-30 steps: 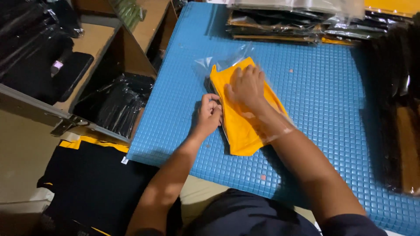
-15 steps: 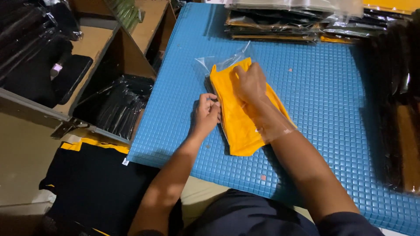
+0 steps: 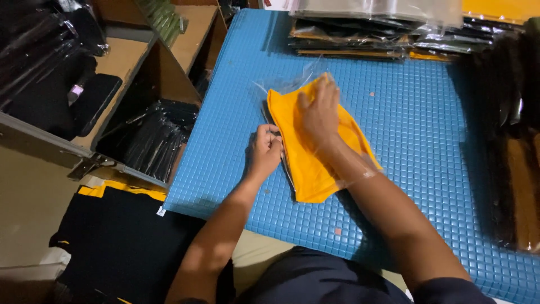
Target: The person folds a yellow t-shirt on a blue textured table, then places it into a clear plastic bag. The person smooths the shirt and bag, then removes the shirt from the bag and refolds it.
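A folded yellow garment lies on the blue tiled mat, partly inside a clear plastic bag. My right hand is inside the bag, pressed flat on top of the garment, with the plastic over my wrist. My left hand pinches the bag's edge at the garment's left side, where a dark strip shows.
Stacks of bagged dark and yellow garments lie at the mat's far edge. More dark bagged items run along the right. Wooden shelves with black bagged goods stand left. A black and yellow garment lies on the floor.
My right hand has slid farther up the garment, deeper into the bag. My left hand stays at the bag's left edge.
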